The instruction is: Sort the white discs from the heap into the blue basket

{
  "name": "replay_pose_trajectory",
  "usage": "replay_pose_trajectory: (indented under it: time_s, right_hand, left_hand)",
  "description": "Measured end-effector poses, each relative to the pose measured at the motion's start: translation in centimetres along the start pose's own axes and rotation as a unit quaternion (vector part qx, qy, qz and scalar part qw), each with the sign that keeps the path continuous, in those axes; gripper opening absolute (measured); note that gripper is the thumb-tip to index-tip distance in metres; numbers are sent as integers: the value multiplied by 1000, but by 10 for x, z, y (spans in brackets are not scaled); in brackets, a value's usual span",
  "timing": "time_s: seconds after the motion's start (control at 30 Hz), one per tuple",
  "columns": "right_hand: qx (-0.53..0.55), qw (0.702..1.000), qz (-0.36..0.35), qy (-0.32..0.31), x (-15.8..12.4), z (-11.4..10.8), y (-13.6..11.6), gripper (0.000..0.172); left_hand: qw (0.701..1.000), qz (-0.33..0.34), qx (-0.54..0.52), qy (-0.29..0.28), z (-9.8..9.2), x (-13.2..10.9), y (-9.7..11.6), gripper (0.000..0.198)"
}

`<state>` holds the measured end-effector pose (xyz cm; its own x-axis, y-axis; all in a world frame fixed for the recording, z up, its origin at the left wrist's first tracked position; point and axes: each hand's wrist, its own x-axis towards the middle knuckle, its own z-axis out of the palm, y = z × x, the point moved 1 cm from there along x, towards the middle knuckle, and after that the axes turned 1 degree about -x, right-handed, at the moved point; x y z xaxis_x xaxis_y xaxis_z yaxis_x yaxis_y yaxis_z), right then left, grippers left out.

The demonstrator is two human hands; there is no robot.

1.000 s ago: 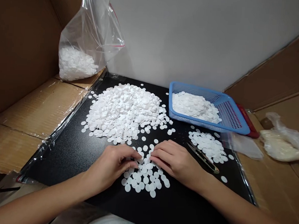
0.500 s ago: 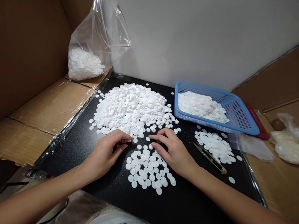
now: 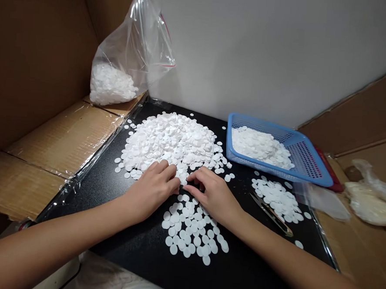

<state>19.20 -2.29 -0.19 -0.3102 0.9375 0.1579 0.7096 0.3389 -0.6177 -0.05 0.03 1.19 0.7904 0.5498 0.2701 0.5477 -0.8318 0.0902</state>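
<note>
A big heap of small round white discs [image 3: 173,139] lies on the black table. My left hand [image 3: 156,188] is at its front edge, fingers curled down and closed; what its fingertips hold, if anything, is hidden. Facing it, my right hand [image 3: 214,194] has thumb and index finger drawn close together, with white at their tips; I cannot make out whether a disc is between them. Below the hands, a looser spread of white discs [image 3: 192,231] reaches toward me, partly under my right hand.
At the back right, a blue plastic basket [image 3: 278,168] holds more discs. In front of it are a small disc pile [image 3: 279,200] and thread snips [image 3: 272,214]. A clear plastic bag [image 3: 113,85] of white pieces stands back left on cardboard [image 3: 62,136]. Another bag [image 3: 372,201] lies far right.
My left hand has moved slightly right and turned knuckles up, its fingers curling closed. My right hand has shifted a little left, bringing the hands nearer. The camera view has tilted slightly.
</note>
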Motion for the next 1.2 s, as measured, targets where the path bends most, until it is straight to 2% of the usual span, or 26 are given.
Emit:
replay_pose_trajectory:
  time_s: [0.07, 0.13, 0.2, 0.27, 0.33, 0.4, 0.5, 0.63, 0.73, 0.97, 1.2]
  right_hand:
    - [1, 1000, 7, -10, 6, 1, -1, 7]
    - [21, 999, 20, -24, 7, -2, -3, 11]
    - [52, 996, 48, -46, 5, -8, -5, 15]
    - [65, 990, 93, -88, 3, -16, -6, 18]
    - [44, 980, 136, -138, 3, -23, -5, 20]
    - [5, 975, 151, -160, 6, -28, -3, 21]
    - [-34, 983, 119, -137, 12, -32, 0, 18]
    - [-46, 995, 56, -75, 17, -36, 4, 18]
    - [-40, 997, 45, -48, 15, -38, 6, 20]
    - [-15, 999, 5, -43, 6, -25, 1, 7]
    - [-85, 993, -65, -40, 11, -4, -3, 7]
  left_hand:
    - [999, 43, 26, 11, 0, -3, 0, 10]
    - [999, 43, 12, 24, -1, -6, 1, 9]
    - [998, -9, -54, 21, -2, -7, 2, 7]
    - [990, -68, -120, -4, -1, -7, 3, 6]
    - [985, -97, -138, -28, 0, -6, 4, 7]
    - [986, -104, -128, -32, 1, -6, 3, 8]
    - [986, -108, -128, -22, 1, -4, 0, 7]
    - [984, -126, -124, 3, 0, -1, -5, 6]
    - [987, -123, -105, 15, 1, 3, -7, 5]
    - [995, -89, -30, 18, 5, 9, -7, 5]
    - [995, -96, -26, 21, 1, 9, -6, 10]
